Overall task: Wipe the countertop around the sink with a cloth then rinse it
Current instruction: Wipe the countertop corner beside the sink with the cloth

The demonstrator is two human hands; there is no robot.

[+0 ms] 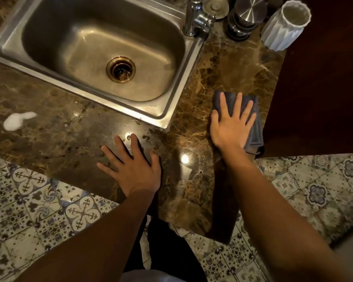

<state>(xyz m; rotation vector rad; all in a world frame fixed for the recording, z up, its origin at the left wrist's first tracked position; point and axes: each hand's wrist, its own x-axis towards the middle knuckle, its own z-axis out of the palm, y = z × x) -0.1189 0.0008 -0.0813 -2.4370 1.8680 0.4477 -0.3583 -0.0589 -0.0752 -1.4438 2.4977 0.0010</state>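
The cloth (253, 119), dark grey and folded, is pressed flat on the brown marbled surface (222, 64) to the right of the sink (167, 110), close to the surface's right edge. It lies directly under the right hand (231, 127), whose palm and spread fingers are laid open on top of it rather than closed around it; only the cloth's far corner and its right side are left showing past the fingers. The left hand (134, 169) is set flat and empty on the near strip of the surface in front of the sink, well apart from the cloth, apparently as a brace.

Several risks can be judged from here. Because the cloth is only pinned by pressure, it could slip out or bunch up on a fast stroke, and its loose right side could be dragged over the edge. A sweep carried toward the far right could knock the white ribbed cup (283, 25) or the metal items beside the tap (198, 17) (these stand near the wiping path). The white foamy patch (18, 120) at the near left could be missed, since it lies far from the cloth.
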